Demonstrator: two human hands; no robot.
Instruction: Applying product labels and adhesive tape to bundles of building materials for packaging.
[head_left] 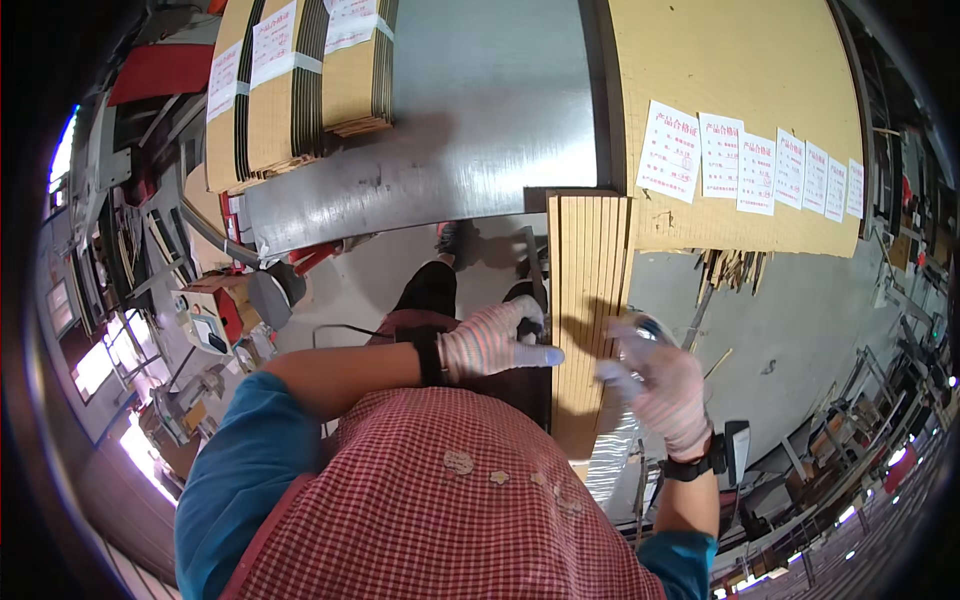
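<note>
A long narrow stack of cardboard sheets [583, 310] stands edge-up in front of me, its layers running away from my body. My left hand [490, 340], in a striped knit glove, is at its left side. The fingers are partly curled, with the thumb stretched toward the cardboard; nothing shows in them. Right of the stack is my gloved right hand [668, 390], smeared by motion, its fingers bent around a shiny, clear thing [640, 338] whose kind I cannot make out. Below that hand, silvery crinkled plastic [612, 465] lies along the stack.
A grey metal table [480, 110] bears strapped cardboard bundles [285, 90] with paper labels at the far left. Farther right is a large cardboard pile [740, 60], with several printed slips [670, 150] on top. A red-and-tan box [215, 310] stands at the left.
</note>
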